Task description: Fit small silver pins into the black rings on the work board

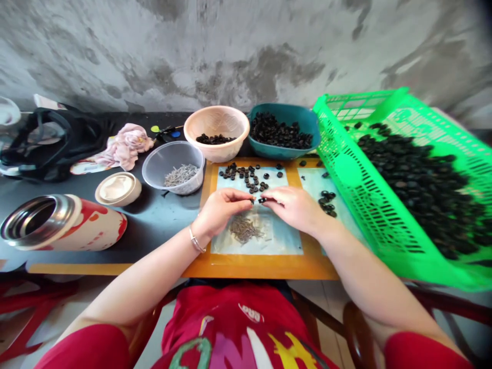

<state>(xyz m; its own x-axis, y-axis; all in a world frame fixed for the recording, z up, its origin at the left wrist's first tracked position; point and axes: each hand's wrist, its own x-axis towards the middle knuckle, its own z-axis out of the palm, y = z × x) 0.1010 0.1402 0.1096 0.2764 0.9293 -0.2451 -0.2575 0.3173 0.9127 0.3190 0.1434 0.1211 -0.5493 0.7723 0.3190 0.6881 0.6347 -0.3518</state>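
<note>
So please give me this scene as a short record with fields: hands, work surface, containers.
left hand: left hand pinches a small part at its fingertips
right hand: right hand pinches a small black ring
work surface: orange wooden board, thin grey metal pins, loose black rings
containers: pink plastic bowl, teal plastic bowl, clear plastic tub, green plastic basket

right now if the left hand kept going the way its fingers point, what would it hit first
The left hand points right, toward the right hand. It would first meet the small black piece pinched at the right hand's fingertips, almost touching already; depth is hard to judge.
</note>
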